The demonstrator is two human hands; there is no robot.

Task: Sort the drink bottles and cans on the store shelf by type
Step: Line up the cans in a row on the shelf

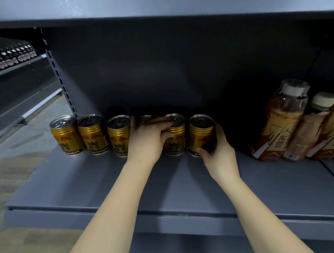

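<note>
On the grey shelf (98, 187), the left hand (149, 142) grips the fifth gold can (174, 140) in a row while the right hand (219, 153) clasps the sixth can (200, 135), bottles (281, 122) standing well apart at right.

Row of cans (92, 134) along the back left of the shelf (106, 184), left hand (149, 142) over the fourth and fifth cans, right hand (218, 152) around the rightmost can (200, 133), bottles (298, 125) clustered well apart at the right, another shelf unit (3, 67) far left behind.
</note>
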